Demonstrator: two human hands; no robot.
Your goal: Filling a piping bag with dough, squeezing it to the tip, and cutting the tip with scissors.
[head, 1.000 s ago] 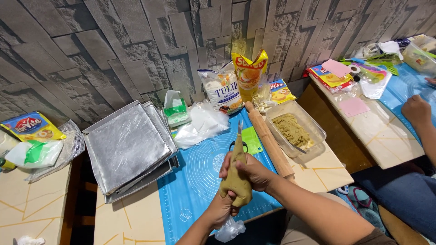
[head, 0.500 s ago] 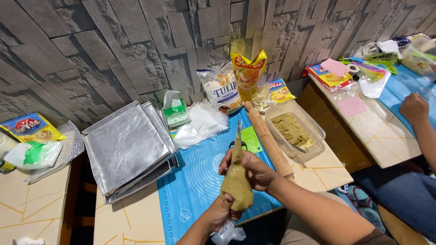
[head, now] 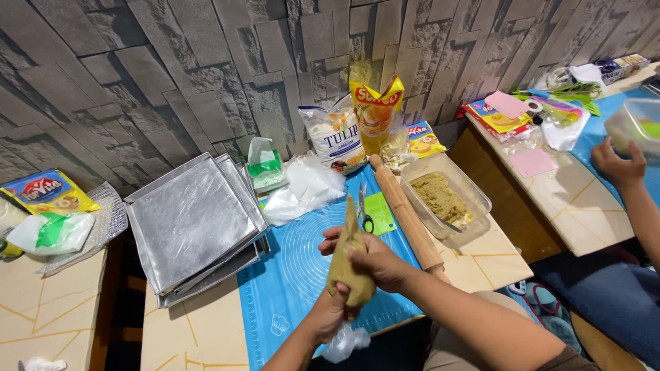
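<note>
Both hands hold a cone-shaped plastic piping bag of tan-green dough (head: pixel 349 264) above a blue silicone mat (head: pixel 289 275). My left hand (head: pixel 331 312) grips the bag's twisted lower end, where loose clear plastic hangs down. My right hand (head: pixel 375 260) wraps around the bag's middle from the right. The bag's narrow tip points up and away from me. On the mat behind it lie small scissors (head: pixel 364 209) and a green scraper (head: pixel 379 211).
Stacked metal baking trays (head: pixel 189 223) sit left of the mat. A wooden rolling pin (head: pixel 405 211) and a clear tub of dough (head: pixel 445 199) lie to the right. Flour and snack bags line the stone wall. Another person's hand (head: pixel 619 165) reaches over the right table.
The piping bag has stayed above the mat, with both hands shifting slightly on it. The other person's hand at the right has moved a little toward a clear container.
</note>
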